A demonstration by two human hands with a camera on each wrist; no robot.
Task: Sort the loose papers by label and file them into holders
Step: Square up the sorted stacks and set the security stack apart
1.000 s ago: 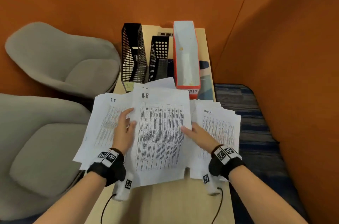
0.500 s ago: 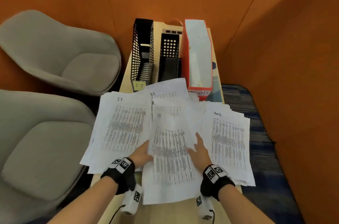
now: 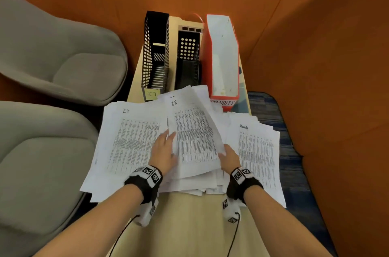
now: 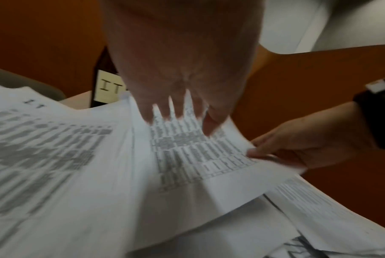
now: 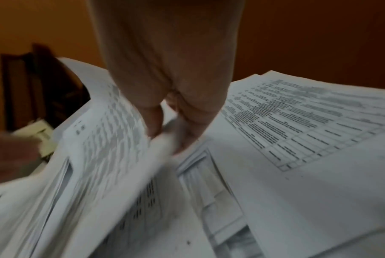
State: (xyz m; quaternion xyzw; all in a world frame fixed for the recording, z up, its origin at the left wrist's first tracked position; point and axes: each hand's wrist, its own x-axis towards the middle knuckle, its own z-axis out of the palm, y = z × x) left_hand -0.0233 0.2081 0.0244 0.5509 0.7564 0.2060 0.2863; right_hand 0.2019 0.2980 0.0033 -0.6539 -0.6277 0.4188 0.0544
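Both hands work the middle stack of printed sheets [image 3: 195,137] on the light wooden table [image 3: 189,221]. The left hand [image 3: 163,151] lies flat with fingers straight and slightly spread, pressing the stack's left edge. The right hand [image 3: 230,156] pinches the lifted right edge of the top sheets between thumb and fingers, so that edge curls up off the pile. Touching this stack on the left is the pile headed "IT" [image 3: 128,141]; on the right lies the pile headed "Security" [image 3: 256,151]. Beyond the papers stand three holders side by side: a black mesh holder [image 3: 155,52] with a yellow "IT" note, a black perforated holder [image 3: 188,57], and a red holder [image 3: 224,59] labelled "SECURITY".
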